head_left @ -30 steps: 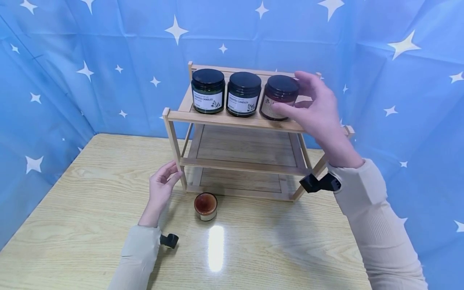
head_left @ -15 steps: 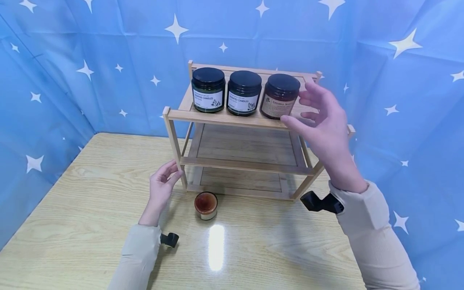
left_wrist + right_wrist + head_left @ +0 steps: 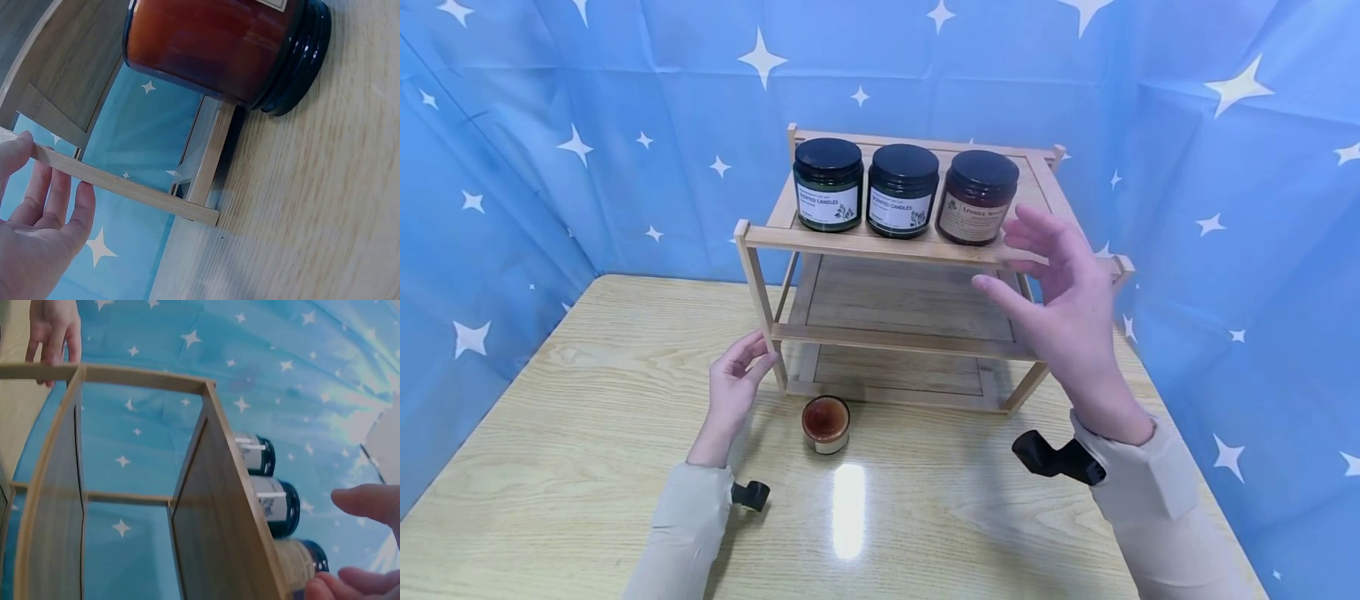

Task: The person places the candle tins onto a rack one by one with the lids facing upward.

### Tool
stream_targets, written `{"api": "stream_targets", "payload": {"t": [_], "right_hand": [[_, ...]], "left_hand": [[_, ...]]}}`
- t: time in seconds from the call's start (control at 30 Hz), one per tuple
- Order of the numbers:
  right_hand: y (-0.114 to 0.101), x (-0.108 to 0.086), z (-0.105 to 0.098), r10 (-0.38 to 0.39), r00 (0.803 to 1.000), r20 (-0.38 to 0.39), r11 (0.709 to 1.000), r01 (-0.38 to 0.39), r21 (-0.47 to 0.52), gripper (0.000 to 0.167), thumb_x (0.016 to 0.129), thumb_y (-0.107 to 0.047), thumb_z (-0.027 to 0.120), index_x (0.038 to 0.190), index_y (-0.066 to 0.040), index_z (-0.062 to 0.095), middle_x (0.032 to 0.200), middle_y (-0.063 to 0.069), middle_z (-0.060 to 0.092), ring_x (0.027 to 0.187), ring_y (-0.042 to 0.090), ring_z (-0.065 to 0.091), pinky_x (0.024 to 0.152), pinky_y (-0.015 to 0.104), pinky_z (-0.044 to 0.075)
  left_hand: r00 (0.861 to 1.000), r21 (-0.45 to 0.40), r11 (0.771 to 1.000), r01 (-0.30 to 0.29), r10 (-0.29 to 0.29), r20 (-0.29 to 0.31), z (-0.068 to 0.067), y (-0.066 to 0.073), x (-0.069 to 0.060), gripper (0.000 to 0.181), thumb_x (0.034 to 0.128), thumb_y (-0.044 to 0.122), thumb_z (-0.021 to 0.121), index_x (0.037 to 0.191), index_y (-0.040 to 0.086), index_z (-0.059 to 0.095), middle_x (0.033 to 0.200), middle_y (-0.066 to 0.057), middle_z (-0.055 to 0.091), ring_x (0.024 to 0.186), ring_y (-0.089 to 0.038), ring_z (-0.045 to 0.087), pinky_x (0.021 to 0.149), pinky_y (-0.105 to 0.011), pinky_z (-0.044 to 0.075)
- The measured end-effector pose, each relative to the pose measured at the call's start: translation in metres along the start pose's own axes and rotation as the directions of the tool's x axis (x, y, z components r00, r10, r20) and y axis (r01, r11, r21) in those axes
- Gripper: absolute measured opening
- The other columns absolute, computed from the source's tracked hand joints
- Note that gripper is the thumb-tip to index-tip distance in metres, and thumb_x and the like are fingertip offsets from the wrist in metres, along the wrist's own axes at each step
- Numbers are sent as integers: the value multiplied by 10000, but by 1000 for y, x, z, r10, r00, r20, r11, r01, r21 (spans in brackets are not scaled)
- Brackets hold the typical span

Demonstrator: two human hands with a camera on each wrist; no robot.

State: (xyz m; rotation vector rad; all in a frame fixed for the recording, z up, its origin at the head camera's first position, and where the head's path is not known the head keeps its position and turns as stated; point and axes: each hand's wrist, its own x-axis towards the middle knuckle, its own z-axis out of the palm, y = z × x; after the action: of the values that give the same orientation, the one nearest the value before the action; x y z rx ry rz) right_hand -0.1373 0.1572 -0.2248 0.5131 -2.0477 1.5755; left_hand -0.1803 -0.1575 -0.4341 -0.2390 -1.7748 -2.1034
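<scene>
My left hand [image 3: 735, 383] pinches the front left post of a three-tier wooden shelf rack [image 3: 887, 340], thumb on one side and fingers on the other in the left wrist view. My right hand [image 3: 1067, 312] is held in the air before the rack's right side, fingers spread and holding nothing. Near its fingertips, an amber candle jar [image 3: 976, 218] with black lid stands on the top shelf. Left of it are a green candle jar [image 3: 900, 204] and another green candle jar [image 3: 829, 200]. A further amber jar [image 3: 206, 47] stands lid-down on the table.
The light wooden table [image 3: 587, 433] carries the rack and the upturned jar, which sits just before the rack's front left foot. A blue curtain [image 3: 647, 100] with white stars hangs behind and at both sides. A black wrist camera [image 3: 1060, 458] sits at my right cuff.
My right hand has let go of the amber candle jar on the top shelf and drawn back down, toward me. The left hand keeps its place on the post.
</scene>
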Motion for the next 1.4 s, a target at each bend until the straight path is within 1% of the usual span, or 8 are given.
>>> {"api": "stream_targets", "payload": {"t": [0.23, 0.4, 0.47, 0.7, 0.9, 1.13, 1.27, 1.4], "right_hand": [[2, -18, 9, -50, 997, 51, 995, 45, 93, 610, 702, 207, 679, 1268, 91, 482, 1176, 219, 546, 1079, 255, 518, 870, 251, 464], [10, -31, 18, -79, 993, 93, 994, 72, 83, 615, 686, 208, 693, 1254, 109, 480, 1169, 109, 578, 1080, 203, 538, 860, 252, 480], [13, -36, 22, -67, 992, 106, 995, 59, 78, 611, 686, 203, 698, 1250, 105, 484, 1169, 73, 580, 1084, 189, 541, 866, 246, 481], [24, -50, 35, -31, 988, 152, 999, 24, 47, 625, 668, 173, 729, 1241, 86, 495, 1182, 141, 575, 1066, 150, 552, 869, 264, 501], [31, -59, 43, 22, 982, 187, 999, -30, 38, 616, 685, 131, 747, 1245, 52, 504, 1191, 142, 576, 1066, 152, 554, 898, 276, 491], [40, -70, 52, 96, 970, 221, 993, -109, 48, 611, 692, 94, 761, 1245, 36, 509, 1200, 163, 576, 1086, 342, 534, 906, 308, 487], [46, -76, 58, 89, 968, 233, 993, -103, 48, 605, 688, 94, 762, 1235, 57, 506, 1197, 211, 572, 1080, 292, 549, 896, 349, 496], [52, -82, 64, 103, 962, 252, 993, -114, 28, 604, 692, 67, 773, 1235, 53, 509, 1199, 162, 585, 1069, 198, 553, 887, 380, 498]], "left_hand": [[1000, -5, 1000, 9, -9, -11, 0, 0, 0, 484, 809, -194, 570, 1040, 215, 685, 904, 87, 687, 858, -46, 620, 812, -190, 527], [1000, -13, 1000, 8, -8, -12, 1, 0, 0, 489, 808, -200, 567, 1033, 218, 685, 906, 75, 689, 859, -48, 624, 815, -190, 526], [1000, -14, 1000, 7, -7, -12, 1, 0, 0, 482, 810, -196, 569, 1035, 213, 688, 906, 74, 688, 861, -48, 624, 813, -188, 525], [1000, -9, 1000, 3, -3, -6, 1, 0, 0, 474, 813, -192, 569, 1047, 204, 684, 912, 71, 688, 865, -49, 625, 817, -193, 526], [1000, -8, 1000, 1, -1, -1, 0, 0, 0, 466, 817, -190, 568, 1054, 194, 684, 919, 72, 684, 871, -52, 623, 817, -191, 525], [1000, -7, 1000, 3, -3, -3, 0, 0, -1, 476, 814, -196, 562, 1054, 198, 681, 919, 80, 684, 873, -53, 622, 828, -201, 524], [1000, -14, 1000, 2, -2, -2, 0, 0, 0, 493, 812, -198, 561, 1046, 218, 682, 919, 82, 689, 876, -54, 622, 830, -202, 524], [1000, -14, 1000, 0, 0, 1, 0, 0, 0, 496, 814, -197, 560, 1047, 223, 681, 919, 93, 689, 878, -53, 621, 832, -201, 522]]}}
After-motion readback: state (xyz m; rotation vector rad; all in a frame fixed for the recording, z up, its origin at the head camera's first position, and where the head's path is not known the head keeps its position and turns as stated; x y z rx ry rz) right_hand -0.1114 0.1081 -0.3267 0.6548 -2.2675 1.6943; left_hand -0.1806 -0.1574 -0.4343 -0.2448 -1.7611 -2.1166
